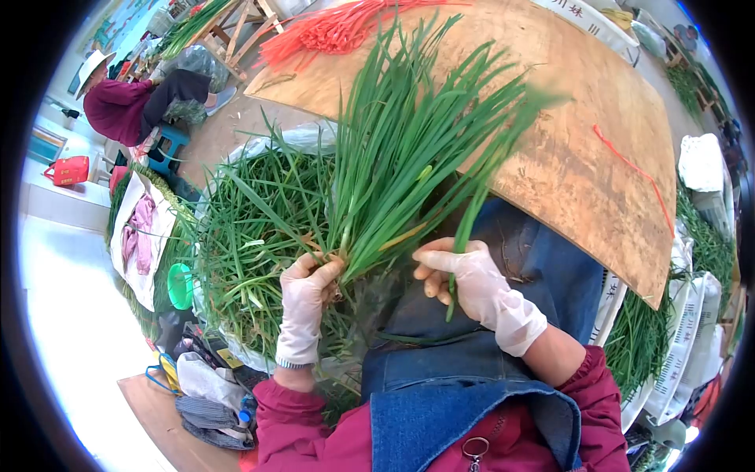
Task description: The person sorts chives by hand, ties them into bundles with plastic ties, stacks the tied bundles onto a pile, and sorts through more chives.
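In a thin white glove, my left hand [305, 295] is closed round the base of a bunch of Chinese chives [409, 157], whose long green leaves fan up and away over the board's edge. My right hand [472, 287], gloved too, pinches a few chive leaves [473, 208] between thumb and fingers, to the right of the bunch. The upper tips of these leaves are blurred. One yellowed leaf [403, 237] shows low in the bunch. Beside my left hand lies a big heap of loose chives [255, 228] in a plastic-lined container.
A wooden board [590, 181] spans the front, carrying red ties [330, 35] and one loose red strip [637, 169]. A person in a white hat [126, 102] sits at far left. White sacks [680, 346] and more chives [641, 338] stand at right. Clothing [208, 393] lies at lower left.
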`<state>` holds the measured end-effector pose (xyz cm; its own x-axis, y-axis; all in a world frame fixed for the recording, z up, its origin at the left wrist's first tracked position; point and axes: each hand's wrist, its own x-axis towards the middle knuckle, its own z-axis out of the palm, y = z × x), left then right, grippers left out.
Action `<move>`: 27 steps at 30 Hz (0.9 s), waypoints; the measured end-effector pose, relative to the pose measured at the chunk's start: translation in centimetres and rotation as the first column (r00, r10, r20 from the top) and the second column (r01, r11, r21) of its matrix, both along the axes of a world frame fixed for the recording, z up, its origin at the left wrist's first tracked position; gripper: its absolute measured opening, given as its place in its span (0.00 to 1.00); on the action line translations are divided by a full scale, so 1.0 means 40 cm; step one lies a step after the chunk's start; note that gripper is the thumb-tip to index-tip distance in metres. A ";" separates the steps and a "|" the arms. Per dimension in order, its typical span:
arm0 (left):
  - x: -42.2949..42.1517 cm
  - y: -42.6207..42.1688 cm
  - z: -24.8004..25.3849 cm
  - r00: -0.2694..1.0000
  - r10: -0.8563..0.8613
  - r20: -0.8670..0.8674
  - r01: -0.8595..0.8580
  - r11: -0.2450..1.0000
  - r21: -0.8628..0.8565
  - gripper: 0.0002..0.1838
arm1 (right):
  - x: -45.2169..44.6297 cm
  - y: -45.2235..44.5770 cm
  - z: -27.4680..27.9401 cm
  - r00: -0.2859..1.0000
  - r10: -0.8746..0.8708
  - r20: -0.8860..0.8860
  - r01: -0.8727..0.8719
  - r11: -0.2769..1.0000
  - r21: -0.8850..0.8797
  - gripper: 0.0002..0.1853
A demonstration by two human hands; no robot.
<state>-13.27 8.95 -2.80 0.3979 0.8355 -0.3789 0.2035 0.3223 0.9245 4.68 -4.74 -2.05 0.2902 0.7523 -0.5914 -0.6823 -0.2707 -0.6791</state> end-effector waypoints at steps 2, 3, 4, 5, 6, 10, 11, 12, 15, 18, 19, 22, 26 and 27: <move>-0.011 -0.006 0.047 0.999 -0.037 0.033 0.039 0.998 -0.042 0.02 | -0.023 0.029 0.017 0.998 0.028 0.064 -0.029 1.000 0.005 0.13; -0.012 -0.011 0.059 0.999 -0.038 0.029 0.038 0.999 -0.029 0.02 | -0.032 0.045 0.029 0.995 0.056 0.083 -0.057 0.998 0.005 0.14; -0.010 -0.018 0.068 0.999 -0.038 0.026 0.038 0.999 -0.017 0.02 | -0.037 0.059 0.044 0.990 0.084 0.113 -0.081 0.996 -0.029 0.14; -0.009 -0.025 0.076 0.999 -0.037 0.022 0.037 0.999 -0.005 0.02 | -0.041 0.072 0.061 0.983 0.114 0.143 -0.106 0.992 -0.065 0.14; -0.010 -0.032 0.084 0.998 -0.043 0.050 0.044 0.999 -0.019 0.02 | -0.050 0.083 0.070 0.975 0.145 0.171 -0.128 0.986 -0.102 0.13; -0.023 -0.046 0.099 0.983 -0.083 0.164 0.084 0.996 0.000 0.03 | -0.079 0.128 0.068 0.992 -0.046 0.116 0.050 0.998 -0.029 0.08; -0.027 -0.045 0.091 0.975 -0.096 0.199 0.091 0.995 0.031 0.03 | -0.078 0.135 0.054 0.994 -0.086 0.061 0.087 0.996 -0.019 0.04; -0.032 -0.043 0.087 0.967 -0.108 0.232 0.097 0.993 0.062 0.03 | -0.079 0.136 0.050 0.991 -0.124 0.050 0.125 0.992 -0.025 0.04; -0.069 -0.022 0.106 0.879 -0.269 0.394 0.272 0.961 0.048 0.07 | -0.072 0.130 0.036 0.977 -0.210 0.017 0.211 0.977 -0.019 0.02; -0.168 0.028 0.097 0.901 -0.244 0.358 0.205 0.968 0.145 0.09 | -0.042 0.115 0.007 0.978 -0.210 0.004 0.209 0.975 0.073 0.04; -0.197 0.048 0.108 0.924 -0.202 0.325 0.148 0.972 0.183 0.09 | -0.034 0.108 0.003 0.979 -0.202 -0.001 0.201 0.975 0.091 0.05; -0.315 0.128 0.101 0.991 -0.017 0.130 -0.017 0.968 0.252 0.08 | -0.016 0.089 -0.001 0.989 -0.142 -0.043 0.147 0.975 0.168 0.08; -0.309 0.113 0.037 0.355 0.566 -0.744 0.669 0.402 0.625 0.14 | -0.002 0.062 -0.014 0.988 -0.017 -0.151 0.063 0.950 0.305 0.12; -0.266 0.083 0.058 0.639 0.381 -0.668 0.437 0.535 0.723 0.15 | 0.000 0.061 -0.022 0.987 -0.009 -0.161 0.061 0.945 0.320 0.14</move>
